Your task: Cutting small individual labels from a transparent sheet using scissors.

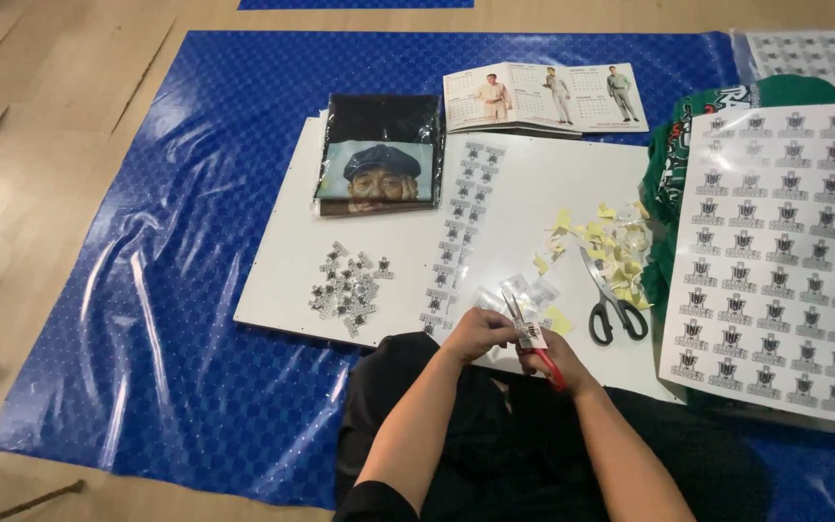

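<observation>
My left hand (477, 334) pinches a small printed sticker (531, 334) just above my lap. My right hand (562, 365) grips red-handled scissors (541, 360) whose blades (511, 304) point up and away, right beside the sticker. Both hands hover over the near edge of a white board (524, 184). A long strip of stickers (458, 227) lies down the middle of the board. A pile of small cut-out stickers (348, 286) sits at its left. Yellowish paper scraps (607, 244) are scattered to the right.
Black-handled scissors (611, 300) lie on the board at right. A folded dark shirt in a plastic bag (379, 153) and an open booklet (543, 98) lie at the far side. A large sticker sheet (785, 251) covers green cloth (674, 174). A blue tarp (166, 290) underlies everything.
</observation>
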